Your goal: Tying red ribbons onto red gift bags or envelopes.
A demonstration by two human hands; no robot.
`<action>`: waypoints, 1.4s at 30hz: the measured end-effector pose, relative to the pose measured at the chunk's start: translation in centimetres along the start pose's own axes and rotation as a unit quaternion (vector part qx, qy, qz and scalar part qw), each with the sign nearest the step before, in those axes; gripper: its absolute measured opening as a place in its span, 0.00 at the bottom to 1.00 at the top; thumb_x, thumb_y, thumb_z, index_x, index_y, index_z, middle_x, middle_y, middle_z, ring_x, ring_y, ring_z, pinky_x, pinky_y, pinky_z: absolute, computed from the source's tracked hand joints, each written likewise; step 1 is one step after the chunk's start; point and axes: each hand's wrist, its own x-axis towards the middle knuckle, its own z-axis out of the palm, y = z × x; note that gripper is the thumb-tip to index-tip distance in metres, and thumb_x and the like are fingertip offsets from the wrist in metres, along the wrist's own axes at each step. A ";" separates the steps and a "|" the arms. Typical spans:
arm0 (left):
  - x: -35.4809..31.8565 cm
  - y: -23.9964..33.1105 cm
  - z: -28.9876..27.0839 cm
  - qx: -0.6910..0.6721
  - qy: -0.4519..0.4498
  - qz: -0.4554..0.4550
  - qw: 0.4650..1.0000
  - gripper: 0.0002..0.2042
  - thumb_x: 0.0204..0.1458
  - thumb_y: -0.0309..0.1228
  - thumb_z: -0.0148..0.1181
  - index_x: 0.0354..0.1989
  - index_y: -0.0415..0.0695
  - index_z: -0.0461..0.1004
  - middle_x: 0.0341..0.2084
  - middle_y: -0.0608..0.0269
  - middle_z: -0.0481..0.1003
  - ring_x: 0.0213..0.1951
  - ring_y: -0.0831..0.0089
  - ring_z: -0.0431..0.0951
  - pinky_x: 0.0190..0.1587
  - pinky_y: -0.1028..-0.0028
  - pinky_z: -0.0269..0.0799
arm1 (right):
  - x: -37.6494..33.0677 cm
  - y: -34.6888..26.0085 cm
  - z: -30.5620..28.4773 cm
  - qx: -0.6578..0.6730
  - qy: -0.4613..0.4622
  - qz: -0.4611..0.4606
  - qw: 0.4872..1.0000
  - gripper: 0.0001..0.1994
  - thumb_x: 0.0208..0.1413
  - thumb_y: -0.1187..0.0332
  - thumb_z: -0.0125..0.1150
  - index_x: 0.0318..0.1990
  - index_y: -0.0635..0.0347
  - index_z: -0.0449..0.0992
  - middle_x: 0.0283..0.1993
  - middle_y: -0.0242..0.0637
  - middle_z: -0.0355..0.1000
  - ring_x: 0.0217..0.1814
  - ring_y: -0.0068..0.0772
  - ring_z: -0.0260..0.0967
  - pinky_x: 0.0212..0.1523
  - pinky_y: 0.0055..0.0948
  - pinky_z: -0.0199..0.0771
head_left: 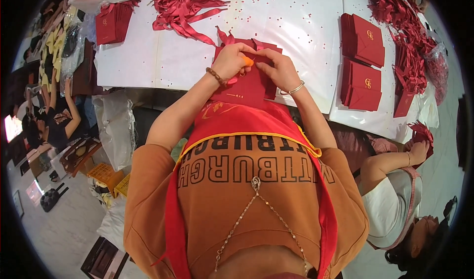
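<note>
Red and flat, the paper bag (246, 92) lies on the white plastic-covered bench (291, 24). Over the bag, the left hand (232, 60) grips a small orange thing (248, 61); the right hand (282, 71) curls, and I cannot tell if it pinches. Shiny red ribbons (190, 4) lie beyond the bag.

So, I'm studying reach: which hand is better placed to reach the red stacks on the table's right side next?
Probably the right hand: it is nearer the red stacks, while the left hand is farther off and holds an orange object.
</note>
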 end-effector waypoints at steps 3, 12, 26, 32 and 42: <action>0.1 0.2 -0.3 -0.060 -0.018 -0.029 0.998 0.11 0.43 0.19 0.50 0.37 0.36 0.70 0.15 0.63 0.71 0.15 0.81 0.67 0.17 0.82 0.63 | -0.1 -0.6 0.2 -0.003 0.007 0.015 1.000 0.15 0.46 0.71 0.60 0.43 0.58 0.72 0.30 0.40 0.72 0.28 0.30 0.68 0.32 0.25 0.67; -1.0 -0.6 1.6 0.114 0.120 0.108 0.980 0.09 0.42 0.22 0.53 0.34 0.40 0.73 0.17 0.60 0.74 0.20 0.76 0.73 0.24 0.77 0.67 | -0.7 -1.5 0.7 -0.009 0.065 -0.008 0.998 0.11 0.44 0.71 0.60 0.37 0.59 0.70 0.29 0.44 0.70 0.28 0.45 0.68 0.29 0.33 0.67; 3.0 4.7 -4.5 0.282 -0.260 -0.038 0.923 0.09 0.44 0.34 0.53 0.22 0.41 0.75 0.13 0.75 0.63 0.17 0.83 0.58 0.19 0.80 0.52 | -0.1 -2.0 1.2 -0.001 0.019 -0.080 0.997 0.11 0.45 0.72 0.60 0.38 0.62 0.71 0.31 0.40 0.71 0.27 0.32 0.68 0.31 0.24 0.68; 3.9 3.2 -4.0 0.178 -0.162 -0.025 0.970 0.07 0.43 0.31 0.55 0.21 0.42 0.73 0.09 0.75 0.59 0.13 0.85 0.55 0.14 0.81 0.46 | 0.2 -2.3 1.0 0.001 0.025 -0.067 0.997 0.10 0.44 0.73 0.59 0.36 0.61 0.70 0.31 0.43 0.70 0.32 0.44 0.68 0.32 0.32 0.68; 7.5 0.5 -8.7 0.481 -0.033 0.107 0.869 0.18 0.46 0.46 0.53 0.34 0.41 0.73 0.19 0.63 0.71 0.21 0.73 0.72 0.21 0.74 0.66 | 0.4 -2.4 0.9 0.020 0.019 -0.034 0.999 0.10 0.46 0.72 0.59 0.37 0.63 0.69 0.31 0.46 0.69 0.31 0.45 0.68 0.32 0.30 0.67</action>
